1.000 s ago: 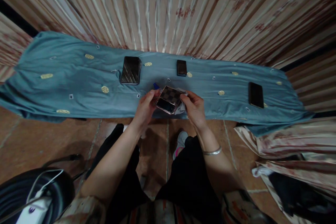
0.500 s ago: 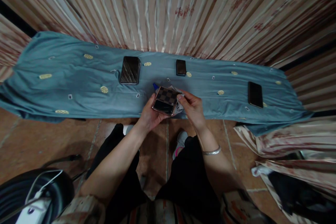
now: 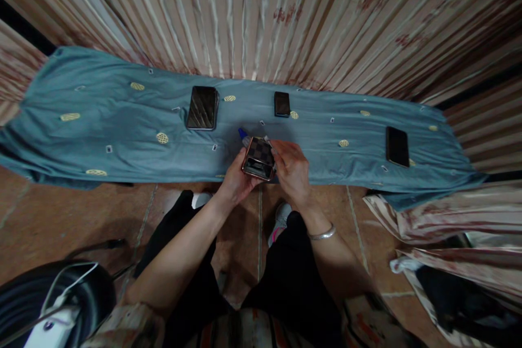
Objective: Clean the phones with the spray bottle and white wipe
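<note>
- So I'm standing here looking at a checkered flip-style phone (image 3: 259,156), and it's sitting nearer the person than the small square device (image 3: 281,104) and a bit left of it, being held up in front of the near edge of the cloth-covered tabletop (image 3: 134,125).
- Left hand (image 3: 237,180) is gripping it, thumb along the left edge, fingers going underneath.
- Right hand (image 3: 291,171) is curling against the phone's right edge, seemingly pinching a pale scrap (image 3: 267,138), probably cloth.
- I'm guessing it's feeling light and stiff, with a slick, shiny glass-looking panel that wouldn't be loving a drop. I'd be holding it by the side edges, palm supporting below.
- Count: four dark phone-like gadgets. One is being held; three are lying on the tabletop: the square device, one bigger slab (image 3: 203,108) left of it, one upright-shaped slab (image 3: 397,147) well right and nearer.
- One blue-tipped thing (image 3: 242,133) is poking out, nearer and left of the square device; can't tell what.
- One bracelet (image 3: 323,234), right wrist.
</note>
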Available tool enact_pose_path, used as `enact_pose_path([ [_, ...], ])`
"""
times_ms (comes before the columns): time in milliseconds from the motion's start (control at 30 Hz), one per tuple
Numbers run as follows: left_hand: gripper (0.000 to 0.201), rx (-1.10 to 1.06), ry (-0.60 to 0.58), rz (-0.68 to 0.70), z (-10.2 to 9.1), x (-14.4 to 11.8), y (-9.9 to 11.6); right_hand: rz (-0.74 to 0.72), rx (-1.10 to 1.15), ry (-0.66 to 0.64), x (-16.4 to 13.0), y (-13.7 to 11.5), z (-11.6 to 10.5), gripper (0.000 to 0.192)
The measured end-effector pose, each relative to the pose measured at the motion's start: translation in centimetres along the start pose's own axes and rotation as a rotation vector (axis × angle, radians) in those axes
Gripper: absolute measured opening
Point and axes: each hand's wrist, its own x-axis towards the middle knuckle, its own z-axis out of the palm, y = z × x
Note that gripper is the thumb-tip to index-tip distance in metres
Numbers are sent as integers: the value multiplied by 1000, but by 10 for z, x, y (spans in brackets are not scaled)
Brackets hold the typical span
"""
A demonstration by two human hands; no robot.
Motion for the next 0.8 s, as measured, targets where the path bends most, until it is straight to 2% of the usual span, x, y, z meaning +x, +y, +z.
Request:
enact_pose_path([
  [167, 44, -13, 22, 22, 4, 1, -5, -62, -134, 31, 0, -5, 5, 40],
  [267, 41, -11, 74, 25, 10, 0, -9, -96, -153, 53, -1, -12, 9, 40],
  [433, 37, -20, 146, 39, 14, 0, -11, -114, -85, 31, -1, -23, 12, 40],
  [667, 30, -97, 219, 121, 19, 3, -9, -158, 29, -76, -3, -30, 7, 48],
  [800, 25, -111, 224, 132, 21, 2, -9, -179, 99, -42, -4, -31, 10, 46],
])
